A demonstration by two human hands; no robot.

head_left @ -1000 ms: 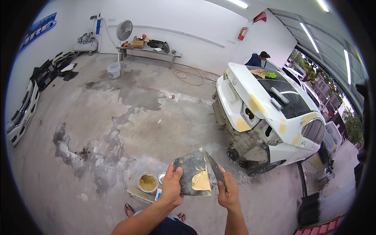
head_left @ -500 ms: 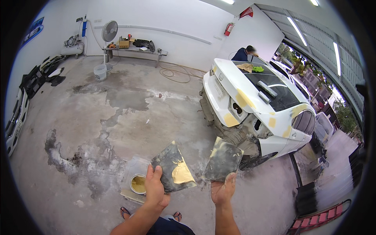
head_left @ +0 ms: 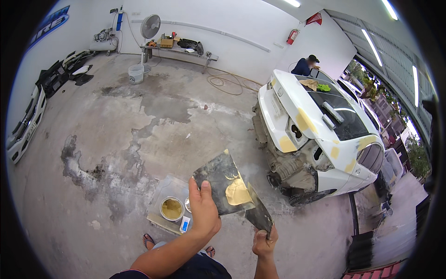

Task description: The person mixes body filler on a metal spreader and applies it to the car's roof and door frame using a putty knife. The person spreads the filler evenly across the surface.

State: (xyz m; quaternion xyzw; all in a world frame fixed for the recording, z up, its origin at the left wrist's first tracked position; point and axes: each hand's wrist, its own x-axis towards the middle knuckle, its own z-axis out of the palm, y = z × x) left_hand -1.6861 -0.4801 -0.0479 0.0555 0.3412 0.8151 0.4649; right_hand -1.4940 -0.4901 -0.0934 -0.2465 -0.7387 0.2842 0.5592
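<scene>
My left hand (head_left: 204, 214) grips a dark square board (head_left: 211, 172), tilted, with a lump of pale yellow paste (head_left: 238, 191) near its right edge. Lower on the right, my right hand (head_left: 265, 242) is closed on a dark flat spreader (head_left: 260, 216), angled on edge; its upper end meets or lies just behind the board's right edge, and I cannot tell which. Below the board, an open tub of yellowish paste (head_left: 172, 209) and a small device with a blue display (head_left: 185, 224) stand on a pale sheet (head_left: 160, 190) on the floor, beside my sandalled feet.
A white car (head_left: 309, 123) with its rear bumper off and yellow patches stands right; a person (head_left: 302, 67) leans beside it. A bench (head_left: 186, 53), fan (head_left: 151, 27) and bucket (head_left: 136, 73) are at the back. Loose bumpers (head_left: 28, 125) lie left; a hose (head_left: 223, 83) coils on the floor.
Half a second ago the board and spreader were apart; since then the spreader has swung edge-on to the board's right side, and the board has risen and shifted right.
</scene>
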